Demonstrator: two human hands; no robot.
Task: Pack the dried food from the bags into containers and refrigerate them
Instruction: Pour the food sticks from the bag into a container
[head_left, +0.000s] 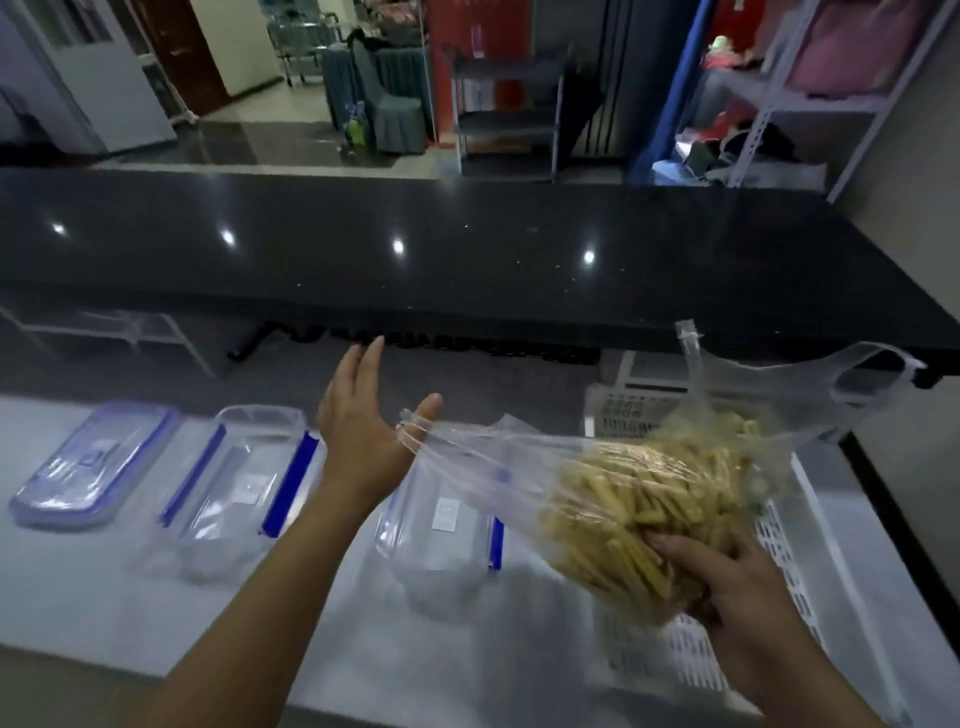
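The right hand (737, 587) is cupping the underside of a clear plastic bag (519, 467), its fingers curling up around the bulging end, so this grip is clamped on the bag. That end is packed with pale yellow dried sticks (639, 509), and it is hanging above the white slotted basket (779, 545) at the right of the pale surface (78, 597).

The left hand (358, 431) is reaching forward with its fingers stretched straight and close together. One twisted handle loop of the bag is hooked over its thumb, so the film is stretching taut from the thumb to the filled end. No fingers are closing on the loop; the grip is standing apart. The bag's other handle (872, 374) is standing loose at the far right, near the edge of the dark raised counter (415, 249).

Under the stretched film an open clear container (441, 519) with blue side clips is sitting on the surface. A second open container (244, 488) of the same kind is lying just left of the left forearm. Further left a clear lid (93, 462) with a blue rim is lying flat, apart from both. Both containers are looking empty, though glare and blur are making that hard to confirm.
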